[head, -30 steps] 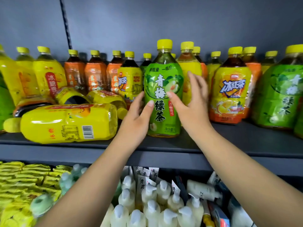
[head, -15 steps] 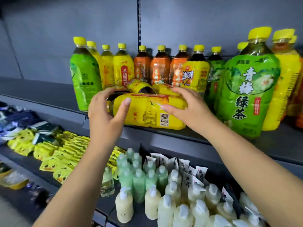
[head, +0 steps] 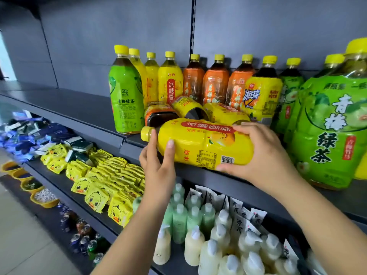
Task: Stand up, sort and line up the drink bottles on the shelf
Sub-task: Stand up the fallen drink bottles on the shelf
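Yellow bottle (head: pixel 200 144) is lying on its side at the front edge of the shelf (head: pixel 83 110), with the left hand (head: pixel 158 165) gripping its neck end and the right hand (head: pixel 262 155) gripping its bottom end. Behind it three more fallen bottles (head: pixel 190 110) are waiting to be stood up. At the back, the standing row (head: pixel 198 82) is looking mostly lined up, so the job seems partly done.

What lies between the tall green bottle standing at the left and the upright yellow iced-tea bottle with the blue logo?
Head view: three toppled bottles behind the lying yellow bottle.

At far right we read 青梅绿茶 on the big green bottle (head: pixel 329 135); 冰红茶 on the upright yellow bottle (head: pixel 261 96); 冰糖雪 on the yellow bottle upper centre (head: pixel 170 84).
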Available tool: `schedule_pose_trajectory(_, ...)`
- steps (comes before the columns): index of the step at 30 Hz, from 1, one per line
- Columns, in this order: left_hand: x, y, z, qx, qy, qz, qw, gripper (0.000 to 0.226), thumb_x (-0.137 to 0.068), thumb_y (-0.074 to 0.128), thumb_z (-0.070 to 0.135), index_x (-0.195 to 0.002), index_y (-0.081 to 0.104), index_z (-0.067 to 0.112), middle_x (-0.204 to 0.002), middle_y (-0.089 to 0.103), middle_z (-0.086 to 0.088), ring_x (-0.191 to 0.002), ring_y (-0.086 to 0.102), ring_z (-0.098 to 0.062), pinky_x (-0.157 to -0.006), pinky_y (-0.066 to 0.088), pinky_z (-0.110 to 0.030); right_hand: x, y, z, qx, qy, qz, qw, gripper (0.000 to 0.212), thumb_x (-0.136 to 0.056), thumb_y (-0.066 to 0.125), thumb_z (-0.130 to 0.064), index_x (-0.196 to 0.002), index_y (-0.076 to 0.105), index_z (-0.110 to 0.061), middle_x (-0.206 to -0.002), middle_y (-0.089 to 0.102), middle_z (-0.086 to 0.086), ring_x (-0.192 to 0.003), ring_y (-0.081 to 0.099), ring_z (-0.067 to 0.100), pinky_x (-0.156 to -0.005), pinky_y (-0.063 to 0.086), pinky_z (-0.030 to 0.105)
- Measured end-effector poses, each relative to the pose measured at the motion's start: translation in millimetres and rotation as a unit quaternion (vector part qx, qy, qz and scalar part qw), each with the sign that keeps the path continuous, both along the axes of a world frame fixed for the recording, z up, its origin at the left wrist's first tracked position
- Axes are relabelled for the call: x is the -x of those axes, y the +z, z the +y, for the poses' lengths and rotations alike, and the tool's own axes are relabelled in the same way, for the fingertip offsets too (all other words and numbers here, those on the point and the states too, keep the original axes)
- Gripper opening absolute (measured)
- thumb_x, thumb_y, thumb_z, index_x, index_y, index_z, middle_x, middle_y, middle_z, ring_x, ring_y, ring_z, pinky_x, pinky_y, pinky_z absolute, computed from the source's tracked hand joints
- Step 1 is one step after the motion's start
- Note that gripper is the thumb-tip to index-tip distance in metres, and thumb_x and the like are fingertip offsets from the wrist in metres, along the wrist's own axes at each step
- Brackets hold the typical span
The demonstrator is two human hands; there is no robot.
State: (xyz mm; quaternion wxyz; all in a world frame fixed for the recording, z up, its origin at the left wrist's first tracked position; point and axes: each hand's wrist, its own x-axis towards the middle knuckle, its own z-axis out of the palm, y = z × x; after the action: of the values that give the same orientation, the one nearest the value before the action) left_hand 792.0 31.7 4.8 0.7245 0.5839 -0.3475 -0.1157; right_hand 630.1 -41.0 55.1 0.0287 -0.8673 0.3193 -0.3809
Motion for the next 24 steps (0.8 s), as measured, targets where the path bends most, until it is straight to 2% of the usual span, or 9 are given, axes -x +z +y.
schedule_pose_trajectory(2, 12, 2, 3, 0.030, -0.045, 0.024, 0.998, 0.076, -0.073, 0.045, 0.063, -0.141, 0.018, 0.041, -0.150, 0.022, 0.010, -0.138, 0.021, -0.005, -0.115, 0.020, -0.035, 8, 0, 2, -0.001, -0.001, -0.004, 1.000, 0.089, -0.050, 0.084, -0.041, -0.128, 0.049, -0.016, -0.133, 0.044, 0.002, -0.126, 0.035, 0.019, -0.092, 0.013, 0.008)
schedule_pose_trajectory(6, 25, 8, -2, 0.055, -0.067, 0.040, 0.995, 0.083, -0.070, 0.047, 0.057, -0.144, 0.014, 0.038, -0.152, 0.018, 0.014, -0.138, 0.022, -0.004, -0.114, 0.025, -0.037, 15, 6, 10, -0.036, -0.014, 0.022, 0.999, 0.090, -0.054, 0.080, -0.045, -0.132, 0.043, -0.020, -0.137, 0.040, -0.001, -0.128, 0.034, 0.017, -0.094, 0.017, 0.012)
schedule_pose_trajectory(12, 14, 9, -13, 0.057, -0.072, 0.013, 0.996, 0.077, -0.073, 0.050, 0.052, -0.143, 0.025, 0.029, -0.147, 0.031, 0.009, -0.135, 0.032, -0.006, -0.111, 0.031, -0.036, -5, 33, 30, 0.060, -0.140, 0.250, 0.956, 0.102, -0.058, 0.046, -0.083, -0.135, 0.029, -0.018, -0.144, 0.035, 0.001, -0.134, 0.030, 0.019, -0.115, 0.011, 0.034)
schedule_pose_trajectory(14, 1, 12, -14, 0.015, -0.087, -0.044, 0.995, 0.083, -0.066, 0.046, 0.060, -0.141, 0.028, 0.029, -0.134, 0.045, 0.006, -0.128, 0.042, -0.013, -0.106, 0.037, -0.039, -20, 36, 34, 0.071, -0.146, 0.297, 0.941, 0.105, -0.060, 0.044, -0.083, -0.141, 0.021, -0.021, -0.149, 0.028, -0.001, -0.137, 0.027, 0.019, -0.113, 0.017, 0.033)
schedule_pose_trajectory(16, -21, 17, -13, -0.074, -0.084, -0.157, 0.981, 0.078, -0.063, 0.043, 0.064, -0.134, 0.036, 0.032, -0.098, 0.059, 0.006, -0.108, 0.058, -0.021, -0.090, 0.047, -0.038, -28, 45, 36, 0.042, -0.158, 0.331, 0.929, 0.104, -0.060, 0.045, -0.083, -0.144, 0.016, -0.027, -0.150, 0.028, -0.005, -0.136, 0.030, 0.017, -0.108, 0.027, 0.031)
schedule_pose_trajectory(19, -59, 35, -10, -0.128, -0.046, -0.324, 0.936, 0.066, -0.063, 0.042, 0.067, -0.117, 0.053, 0.030, -0.062, 0.062, 0.007, -0.072, 0.062, -0.016, -0.063, 0.046, -0.032, -34, 73, 36, -0.121, -0.148, 0.285, 0.939, 0.095, -0.048, 0.040, -0.082, -0.132, 0.039, -0.039, -0.137, 0.045, -0.013, -0.123, 0.044, 0.011, -0.098, 0.038, 0.027)
schedule_pose_trajectory(21, -75, 53, -13, -0.095, -0.074, -0.387, 0.914, 0.068, -0.056, 0.035, 0.072, -0.104, 0.058, 0.030, -0.053, 0.061, 0.003, -0.058, 0.058, -0.006, -0.055, 0.045, -0.026, -41, 92, 21, -0.214, -0.135, 0.208, 0.945, 0.078, -0.040, 0.036, -0.080, -0.105, 0.056, -0.041, -0.112, 0.058, -0.016, -0.107, 0.052, 0.008, -0.093, 0.041, 0.026)
schedule_pose_trajectory(22, -80, 62, -16, -0.072, -0.096, -0.405, 0.906, 0.063, -0.053, 0.032, 0.074, -0.097, 0.056, 0.034, -0.050, 0.058, 0.005, -0.054, 0.056, -0.004, -0.051, 0.041, -0.019, -44, 99, 11, -0.237, -0.141, 0.171, 0.946, 0.074, -0.039, 0.036, -0.080, -0.096, 0.059, -0.038, -0.103, 0.059, -0.016, -0.102, 0.054, 0.008, -0.093, 0.042, 0.027)
schedule_pose_trajectory(24, -88, 80, -31, -0.032, -0.144, -0.422, 0.895, 0.054, -0.052, 0.033, 0.075, -0.090, 0.052, 0.040, -0.049, 0.054, 0.009, -0.055, 0.054, 0.000, -0.050, 0.038, -0.016, -46, 107, -14, -0.249, -0.179, 0.099, 0.947, 0.089, -0.038, 0.039, -0.079, -0.104, 0.063, -0.024, -0.108, 0.063, -0.004, -0.101, 0.059, 0.014, -0.095, 0.047, 0.035)
